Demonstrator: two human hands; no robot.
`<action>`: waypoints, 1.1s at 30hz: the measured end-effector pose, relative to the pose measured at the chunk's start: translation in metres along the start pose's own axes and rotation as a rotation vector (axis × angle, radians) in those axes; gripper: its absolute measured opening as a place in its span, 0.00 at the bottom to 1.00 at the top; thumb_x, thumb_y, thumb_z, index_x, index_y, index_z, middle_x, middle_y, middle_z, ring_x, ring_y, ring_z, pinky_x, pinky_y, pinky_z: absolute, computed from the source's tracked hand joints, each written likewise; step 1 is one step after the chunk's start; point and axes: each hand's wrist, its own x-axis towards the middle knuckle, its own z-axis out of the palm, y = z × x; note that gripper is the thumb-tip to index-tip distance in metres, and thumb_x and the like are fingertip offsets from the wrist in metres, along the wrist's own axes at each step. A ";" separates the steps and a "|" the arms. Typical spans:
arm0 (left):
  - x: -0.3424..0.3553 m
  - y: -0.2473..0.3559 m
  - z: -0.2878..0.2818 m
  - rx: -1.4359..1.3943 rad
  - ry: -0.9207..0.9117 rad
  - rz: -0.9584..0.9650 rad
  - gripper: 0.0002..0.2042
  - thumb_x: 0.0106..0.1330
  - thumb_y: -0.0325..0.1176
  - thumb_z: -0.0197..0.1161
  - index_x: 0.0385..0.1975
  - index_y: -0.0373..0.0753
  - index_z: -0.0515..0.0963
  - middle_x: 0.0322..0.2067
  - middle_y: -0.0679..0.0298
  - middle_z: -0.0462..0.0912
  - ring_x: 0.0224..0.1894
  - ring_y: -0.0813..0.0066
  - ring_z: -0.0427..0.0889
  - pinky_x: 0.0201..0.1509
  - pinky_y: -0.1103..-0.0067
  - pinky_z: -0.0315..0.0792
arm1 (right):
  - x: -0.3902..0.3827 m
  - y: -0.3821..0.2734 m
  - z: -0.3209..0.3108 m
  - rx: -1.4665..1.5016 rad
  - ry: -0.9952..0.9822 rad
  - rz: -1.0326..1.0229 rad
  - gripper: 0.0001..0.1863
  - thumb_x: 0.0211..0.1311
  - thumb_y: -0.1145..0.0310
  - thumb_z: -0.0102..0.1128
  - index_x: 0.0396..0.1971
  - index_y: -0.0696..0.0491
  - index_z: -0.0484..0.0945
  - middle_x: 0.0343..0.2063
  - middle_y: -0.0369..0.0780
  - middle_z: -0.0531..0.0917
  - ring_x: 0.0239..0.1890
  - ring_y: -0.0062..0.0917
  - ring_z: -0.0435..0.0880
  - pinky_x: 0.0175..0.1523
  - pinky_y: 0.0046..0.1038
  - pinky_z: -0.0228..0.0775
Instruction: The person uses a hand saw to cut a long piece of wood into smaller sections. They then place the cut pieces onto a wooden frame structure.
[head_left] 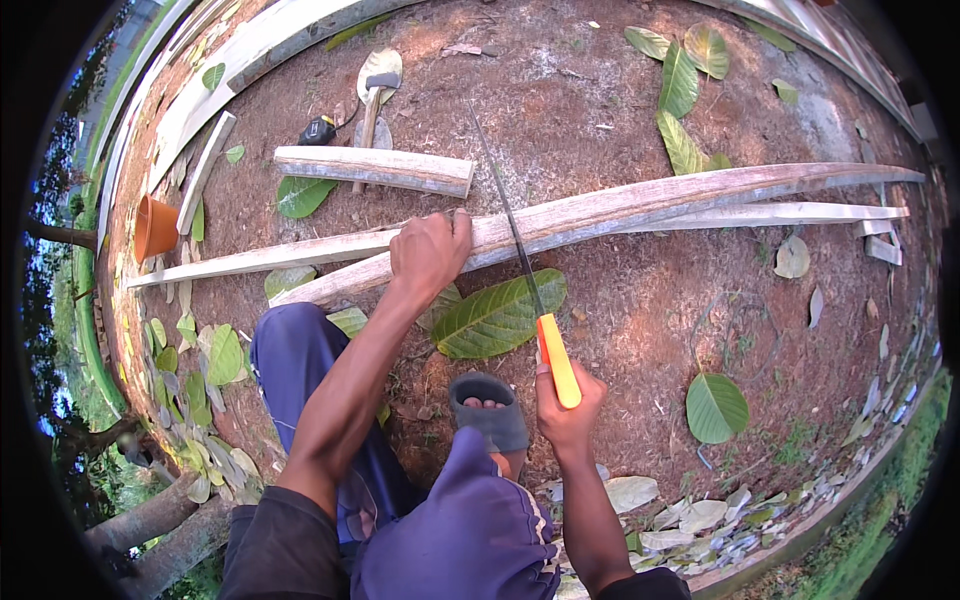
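My left hand [428, 250] is closed on a long pale wooden plank [640, 212], pressing on its top side. In my right hand [572, 412] is a handsaw [558, 360] with a yellow and orange handle, fingers wrapped round it. Its narrow dark blade lies across the plank, just right of my left hand, and the tip reaches past the far edge. A second thinner plank [250, 258] lies under the first and crosses it at a slant. Whether the blade has cut into the wood, I cannot tell.
Beyond the planks lie a short wood piece [372, 167], a hammer [371, 120] partly beneath it and a black tape measure [318, 130]. An orange pot [156, 228] stands at the left. Large green leaves [505, 312] dot the brown soil. My sandalled foot [490, 408] is near the planks.
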 end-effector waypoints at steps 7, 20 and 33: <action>0.014 -0.008 -0.020 -0.110 0.488 0.373 0.26 0.73 0.54 0.55 0.36 0.31 0.86 0.34 0.46 0.87 0.42 0.48 0.86 0.52 0.60 0.77 | 0.026 -0.011 0.011 0.002 -0.021 0.037 0.07 0.63 0.74 0.67 0.28 0.61 0.81 0.14 0.37 0.75 0.17 0.17 0.73 0.25 0.27 0.63; 0.021 -0.034 0.001 0.150 -0.129 0.390 0.36 0.50 0.63 0.79 0.35 0.33 0.71 0.35 0.48 0.83 0.39 0.49 0.86 0.46 0.59 0.79 | -0.062 -0.058 -0.074 -0.111 -0.170 0.286 0.01 0.58 0.80 0.65 0.30 0.61 0.83 0.16 0.37 0.78 0.19 0.15 0.77 0.26 0.24 0.66; 0.024 -0.038 0.006 0.147 -0.037 0.421 0.34 0.51 0.62 0.78 0.34 0.35 0.71 0.34 0.50 0.83 0.38 0.51 0.87 0.44 0.60 0.80 | 0.022 -0.021 0.006 -0.059 -0.094 0.137 0.03 0.58 0.76 0.65 0.26 0.59 0.82 0.16 0.43 0.80 0.18 0.23 0.82 0.26 0.30 0.70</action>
